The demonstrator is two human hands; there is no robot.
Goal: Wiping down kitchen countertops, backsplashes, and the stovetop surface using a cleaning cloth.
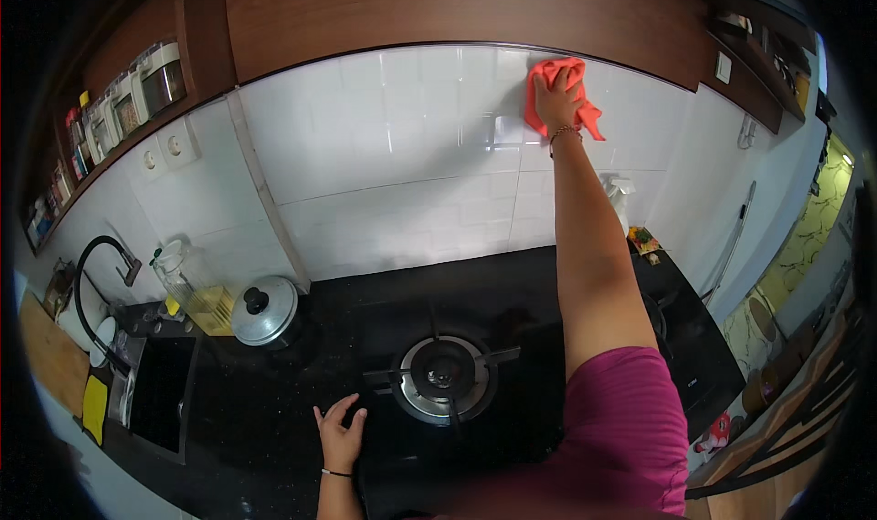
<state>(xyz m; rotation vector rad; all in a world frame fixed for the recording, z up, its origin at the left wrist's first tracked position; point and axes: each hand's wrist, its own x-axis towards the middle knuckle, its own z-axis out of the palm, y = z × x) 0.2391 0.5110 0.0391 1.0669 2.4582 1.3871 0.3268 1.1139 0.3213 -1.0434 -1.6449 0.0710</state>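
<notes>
My right hand [558,102] is stretched far up and presses an orange-red cloth [590,118] flat against the white tiled wall [384,122], just below the wooden cabinet. The fingers are spread over the cloth, and one corner of it hangs down at the right. Low in the picture, my left hand [340,432] is over the black counter, fingers apart and holding nothing. To its upper right lies the gas burner [447,376] with its metal pan supports. A white spray bottle [620,201] stands by the wall, partly behind my right forearm.
A lidded metal pot [265,312] and a clear jug [199,290] stand at the back left, near the sink [162,393] and its black faucet [81,280]. A yellow cloth [94,410] lies left of the sink. Overhead runs a wooden cabinet [438,9]; a small packet [644,240] lies at right.
</notes>
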